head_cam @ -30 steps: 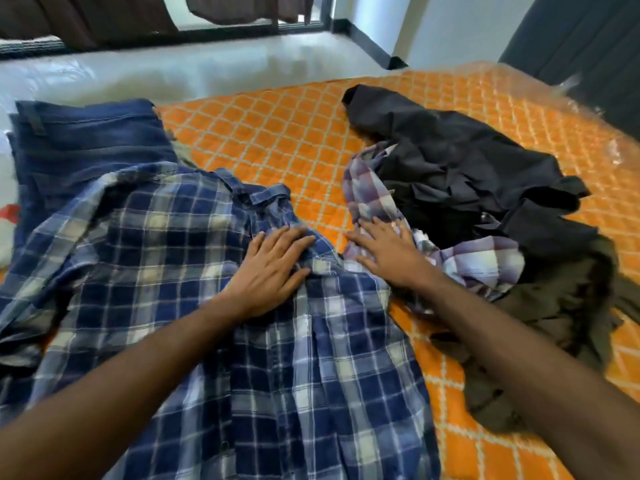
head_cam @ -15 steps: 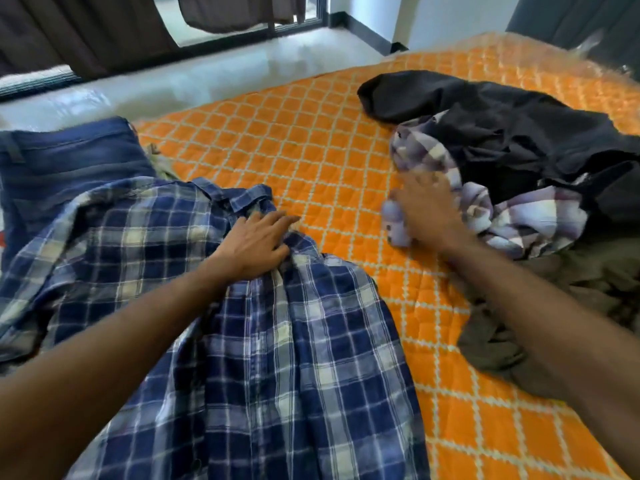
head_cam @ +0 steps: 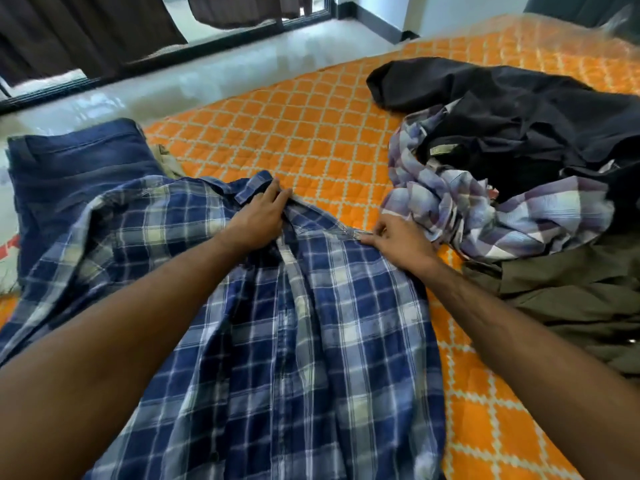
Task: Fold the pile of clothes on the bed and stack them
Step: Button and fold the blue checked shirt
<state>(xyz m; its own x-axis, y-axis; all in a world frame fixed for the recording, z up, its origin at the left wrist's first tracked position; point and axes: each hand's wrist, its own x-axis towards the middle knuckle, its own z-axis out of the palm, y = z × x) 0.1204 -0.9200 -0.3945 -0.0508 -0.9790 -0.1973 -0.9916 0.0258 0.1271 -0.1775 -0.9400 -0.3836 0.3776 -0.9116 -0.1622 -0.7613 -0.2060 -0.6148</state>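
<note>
Left hand (head_cam: 258,216) gripping blue plaid shirt (head_cam: 277,323) collar | right hand (head_cam: 398,242) pinching shoulder seam | risk: wrinkled shirt front bunching, skewing fold

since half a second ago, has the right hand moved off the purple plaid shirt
Yes. The right hand left the purple plaid shirt and now pinches the blue plaid shirt at its shoulder edge.

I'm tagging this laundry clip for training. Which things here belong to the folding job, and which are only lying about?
Part of the job:
blue plaid shirt, held by the left hand and the right hand
folded jeans
purple plaid shirt
black garment
olive garment
orange bedspread

Just there:
dark curtains
pale floor
</note>
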